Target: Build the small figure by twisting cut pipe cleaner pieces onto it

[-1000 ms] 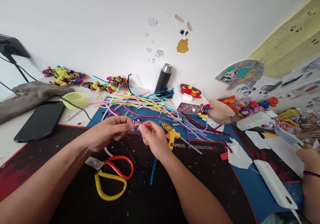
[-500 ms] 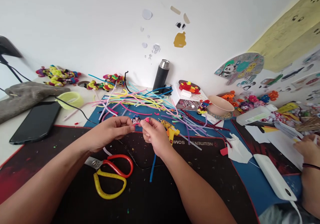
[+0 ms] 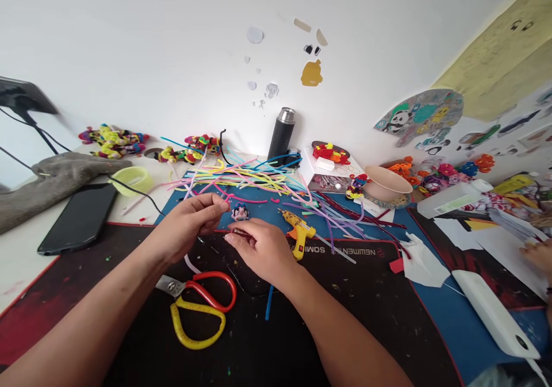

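My left hand (image 3: 190,223) hovers over the black mat's far edge with thumb and forefinger pinched together. What they pinch is too small to make out. Just right of its fingertips a small figure charm (image 3: 240,211) lies on the blue mat (image 3: 267,214). My right hand (image 3: 261,252) lies low, palm down, its fingertips pinching a thin dark-red strand (image 3: 240,233) against the black mat (image 3: 345,306). Red-and-yellow scissors (image 3: 198,306) lie below my left wrist. A yellow glue gun (image 3: 299,230) sits right of my right hand.
A heap of coloured strands (image 3: 241,175) spreads behind the hands, with a dark flask (image 3: 282,135) at the wall. A phone (image 3: 80,217) and yellow tape roll (image 3: 133,179) lie left. A bowl (image 3: 386,184), white power bank (image 3: 495,313) and another person's hand (image 3: 539,255) are right.
My right hand has dropped from the raised pinch beside my left hand down onto the mat. The hands have parted. The charm now shows in full between them.
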The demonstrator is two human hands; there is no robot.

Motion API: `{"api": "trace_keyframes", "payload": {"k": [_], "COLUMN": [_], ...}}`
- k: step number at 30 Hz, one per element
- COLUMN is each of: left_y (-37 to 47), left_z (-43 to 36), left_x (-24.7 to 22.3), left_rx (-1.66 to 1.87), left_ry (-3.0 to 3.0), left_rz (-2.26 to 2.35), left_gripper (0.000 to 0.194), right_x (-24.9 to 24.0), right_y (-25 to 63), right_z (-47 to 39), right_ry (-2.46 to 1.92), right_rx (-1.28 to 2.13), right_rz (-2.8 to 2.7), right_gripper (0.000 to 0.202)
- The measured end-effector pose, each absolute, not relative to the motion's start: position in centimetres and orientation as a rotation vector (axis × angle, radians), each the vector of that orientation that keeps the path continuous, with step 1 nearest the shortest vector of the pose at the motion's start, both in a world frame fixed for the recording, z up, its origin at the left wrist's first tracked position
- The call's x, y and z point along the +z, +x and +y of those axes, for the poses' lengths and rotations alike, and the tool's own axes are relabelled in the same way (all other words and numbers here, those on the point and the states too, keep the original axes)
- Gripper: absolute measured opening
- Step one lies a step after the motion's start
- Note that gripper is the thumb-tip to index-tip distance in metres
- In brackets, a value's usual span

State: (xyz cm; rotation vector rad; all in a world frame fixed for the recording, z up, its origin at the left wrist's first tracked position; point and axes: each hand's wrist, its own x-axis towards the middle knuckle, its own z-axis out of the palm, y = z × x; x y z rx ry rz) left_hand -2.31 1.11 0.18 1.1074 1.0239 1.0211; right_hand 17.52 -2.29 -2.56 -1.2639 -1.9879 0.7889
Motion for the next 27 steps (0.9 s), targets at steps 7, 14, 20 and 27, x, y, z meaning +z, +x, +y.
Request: {"api": "trace_keyframes", "payload": {"k": [7,14,20,27], "left_y": [-2.3,-2.3,-2.2,-2.3], "left_z": [1.2,1.1,1.0,0.9], "left_x": [-0.5,-0.7,-0.9,-0.9], "left_rx": [0.990,0.917,0.766,0.634], "left_ry": [1.115,1.160,1.258,1.410], "left_rz": [1.026,1.031,1.073,1.099], "left_gripper": [0.052,0.052,0.051,0.051], "right_x": [-3.1,-3.1,-3.4,-3.2], "right_y": [17.6,17.8,17.9,17.8], "right_z": [-1.9,-1.4,-1.3,-1.2], "right_ry": [-1.183,-1.153,-1.141,-1.174], "right_rx": [0.722,0.984,1.075,1.042], "right_rz": [-1.960,-1.552,-1.462,-1.506], "right_gripper": [0.023,0.022,0.025,0.018]}}
